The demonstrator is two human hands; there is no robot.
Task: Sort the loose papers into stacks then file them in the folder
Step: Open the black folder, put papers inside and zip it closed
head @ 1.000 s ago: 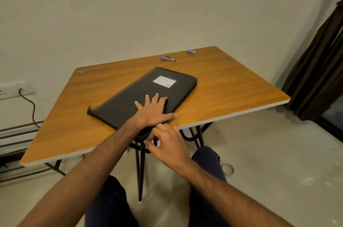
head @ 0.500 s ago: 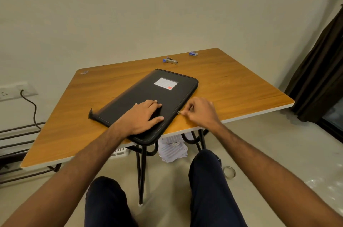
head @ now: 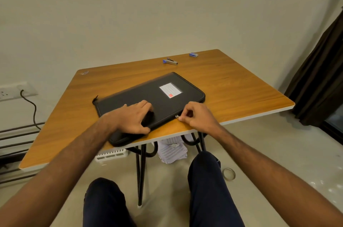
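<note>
Zipper pull (head: 176, 116) is pinched by right hand (head: 197, 118) fingers; folder (head: 148, 100) is pressed flat under left hand (head: 132, 120). Zip-running step judged; steady pull along the edge needed.

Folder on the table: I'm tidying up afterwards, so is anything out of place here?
Yes. The folder lies askew, its near corner overhanging the table edge. Papers sit on the floor beneath the table.

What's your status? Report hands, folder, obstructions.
Left hand flat on black folder, pinning it. Right hand pinches zipper pull on near edge. Folder lies closed. Nothing in the way.
</note>
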